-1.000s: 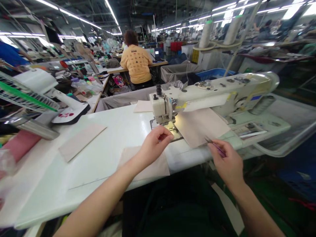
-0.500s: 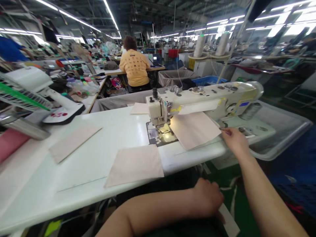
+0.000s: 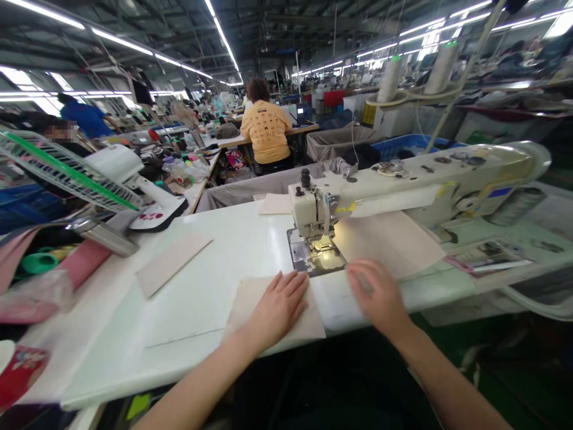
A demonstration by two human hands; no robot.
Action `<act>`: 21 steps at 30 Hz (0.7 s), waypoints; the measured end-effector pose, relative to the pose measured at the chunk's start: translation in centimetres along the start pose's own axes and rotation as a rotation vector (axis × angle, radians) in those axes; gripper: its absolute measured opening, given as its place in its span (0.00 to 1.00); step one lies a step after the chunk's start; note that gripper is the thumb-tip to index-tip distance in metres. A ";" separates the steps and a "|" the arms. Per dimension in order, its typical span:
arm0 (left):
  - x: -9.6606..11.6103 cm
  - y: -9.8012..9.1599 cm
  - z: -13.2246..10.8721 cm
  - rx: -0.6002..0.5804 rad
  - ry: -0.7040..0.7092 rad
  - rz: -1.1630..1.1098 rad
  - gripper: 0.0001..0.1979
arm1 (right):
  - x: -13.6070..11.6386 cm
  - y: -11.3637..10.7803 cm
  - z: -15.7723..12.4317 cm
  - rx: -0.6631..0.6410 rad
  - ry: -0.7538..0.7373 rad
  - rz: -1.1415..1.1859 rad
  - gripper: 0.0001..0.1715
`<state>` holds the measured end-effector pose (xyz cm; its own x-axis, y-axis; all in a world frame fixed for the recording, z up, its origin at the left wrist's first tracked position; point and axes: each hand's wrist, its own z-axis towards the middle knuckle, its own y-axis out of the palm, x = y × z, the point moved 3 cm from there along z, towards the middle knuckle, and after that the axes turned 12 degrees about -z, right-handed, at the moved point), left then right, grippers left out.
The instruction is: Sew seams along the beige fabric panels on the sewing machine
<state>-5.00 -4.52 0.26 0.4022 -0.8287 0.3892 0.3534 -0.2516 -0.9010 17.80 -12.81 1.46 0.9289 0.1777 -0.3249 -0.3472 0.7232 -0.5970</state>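
My left hand (image 3: pixel 278 304) lies flat and open on a beige fabric piece (image 3: pixel 308 322) at the near edge of the white table (image 3: pixel 215 251). My right hand (image 3: pixel 376 295), smeared by motion, hovers just right of it, fingers stretched out toward the needle plate (image 3: pixel 316 258). Behind stands the white sewing machine (image 3: pixel 403 179), its head above that plate. A second beige fabric piece (image 3: pixel 389 242) rests under the machine's arm, beyond my right hand.
A long beige strip (image 3: pixel 172 263) lies on the table's left. A small piece (image 3: pixel 275 204) sits behind the machine head. A white fan (image 3: pixel 111 173) and pink fabric (image 3: pixel 83 263) crowd the left. A person in a yellow shirt (image 3: pixel 267 128) sits ahead.
My left hand came up from my lap onto the near fabric piece. My right hand left the machine's right side and swung in toward the needle plate. The view shifted.
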 end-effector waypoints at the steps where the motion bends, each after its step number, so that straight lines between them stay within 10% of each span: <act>1: -0.3 0.4 0.2 -0.017 -0.018 0.016 0.22 | -2.1 1.5 -0.1 -0.134 -0.103 0.066 0.10; 6: -1.6 1.0 2.3 -0.073 -0.068 0.010 0.25 | -4.3 5.8 -0.7 -0.430 -0.278 0.101 0.12; 21: -3.4 -0.1 6.0 0.043 0.010 -0.170 0.20 | -1.1 7.8 1.5 -0.508 -0.222 0.056 0.21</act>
<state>-1.31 1.34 0.16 0.3256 -0.7810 0.5330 0.4514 -0.3669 -0.8134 14.26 -6.41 -1.77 0.8930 0.3828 -0.2366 -0.3641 0.3057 -0.8797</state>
